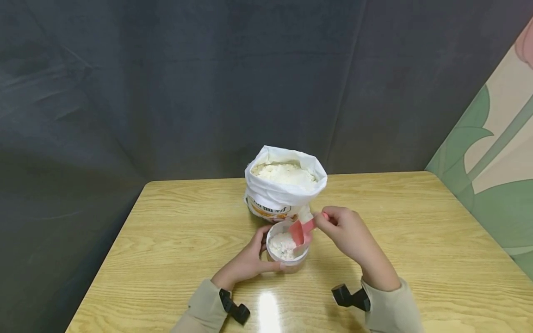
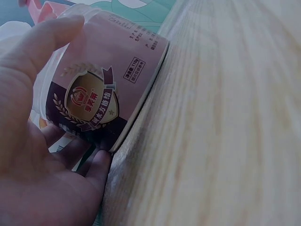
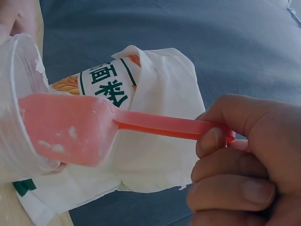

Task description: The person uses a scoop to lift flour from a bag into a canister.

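Observation:
A clear plastic jar (image 1: 272, 259) with a printed label stands on the table, with white flour (image 1: 282, 245) inside. My left hand (image 1: 254, 259) holds the jar from the left, thumb on the near side and fingers round the far side. The label (image 2: 94, 101) faces the left wrist view. With my right hand (image 1: 343, 231) I grip the handle of a pink scoop (image 3: 70, 127). Its head dips past the jar's rim and tilts into the mouth. Traces of flour cling to the back of the scoop in the right wrist view.
Right behind the jar stands a white flour bag (image 1: 283, 194), its top rolled down and flour showing inside. Beneath everything is a wooden table (image 1: 175, 240). A dark curtain (image 1: 208, 92) hangs beyond its back edge, and a wall with painted leaves (image 1: 499, 185) borders the right.

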The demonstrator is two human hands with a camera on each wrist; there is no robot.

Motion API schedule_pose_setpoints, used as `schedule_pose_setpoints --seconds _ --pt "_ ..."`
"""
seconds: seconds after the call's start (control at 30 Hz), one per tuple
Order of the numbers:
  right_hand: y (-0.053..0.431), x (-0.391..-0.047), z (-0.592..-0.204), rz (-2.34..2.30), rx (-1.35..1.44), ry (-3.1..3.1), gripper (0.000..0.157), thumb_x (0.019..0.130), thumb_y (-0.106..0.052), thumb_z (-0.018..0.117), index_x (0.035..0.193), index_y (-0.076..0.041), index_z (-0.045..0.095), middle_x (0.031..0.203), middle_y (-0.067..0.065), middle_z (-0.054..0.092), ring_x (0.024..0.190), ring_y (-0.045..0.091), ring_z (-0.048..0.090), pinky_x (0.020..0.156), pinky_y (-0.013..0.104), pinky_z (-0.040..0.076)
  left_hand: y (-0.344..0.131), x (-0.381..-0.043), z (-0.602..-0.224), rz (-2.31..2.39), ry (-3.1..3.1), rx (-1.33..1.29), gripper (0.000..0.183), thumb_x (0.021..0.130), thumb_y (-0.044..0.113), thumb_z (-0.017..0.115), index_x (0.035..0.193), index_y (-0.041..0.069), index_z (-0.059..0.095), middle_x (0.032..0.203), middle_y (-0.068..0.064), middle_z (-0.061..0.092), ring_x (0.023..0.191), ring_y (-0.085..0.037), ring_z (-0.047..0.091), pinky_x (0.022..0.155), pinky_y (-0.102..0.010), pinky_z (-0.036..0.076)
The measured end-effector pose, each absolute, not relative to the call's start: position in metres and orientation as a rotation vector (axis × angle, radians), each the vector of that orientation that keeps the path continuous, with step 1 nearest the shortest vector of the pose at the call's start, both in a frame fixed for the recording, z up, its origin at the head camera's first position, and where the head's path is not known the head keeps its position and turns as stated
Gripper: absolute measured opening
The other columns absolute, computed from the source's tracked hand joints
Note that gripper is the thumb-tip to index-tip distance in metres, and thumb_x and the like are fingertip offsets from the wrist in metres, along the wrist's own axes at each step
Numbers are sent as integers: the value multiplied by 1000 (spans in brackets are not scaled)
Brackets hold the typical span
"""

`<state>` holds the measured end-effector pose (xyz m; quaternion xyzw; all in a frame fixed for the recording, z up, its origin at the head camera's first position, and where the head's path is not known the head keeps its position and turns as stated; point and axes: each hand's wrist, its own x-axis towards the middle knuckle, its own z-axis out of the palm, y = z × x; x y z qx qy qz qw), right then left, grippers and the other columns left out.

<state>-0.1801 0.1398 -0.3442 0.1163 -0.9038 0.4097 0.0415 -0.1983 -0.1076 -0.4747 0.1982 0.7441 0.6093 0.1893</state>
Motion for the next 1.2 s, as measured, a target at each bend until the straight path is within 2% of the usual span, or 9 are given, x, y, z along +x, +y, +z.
schedule_pose_setpoints --seconds 0.43,1.2 --pt "143 -181 -341 1225 366 -2726 38 97 -14 61 63 -12 44 59 -6 33 56 11 34 52 26 28 -107 -199 -474 1735 2076 547 96 84 13 85 156 9 21 159 -15 30 145 -29 36 119 -46 26" --pt "150 -179 -340 1350 326 -2725 37 99 -17 61 65 -9 49 59 -4 35 55 12 34 50 25 28 -109 -198 -475 1708 2081 563 97 85 18 84 157 11 19 160 -14 28 145 -29 36 119 -47 27"
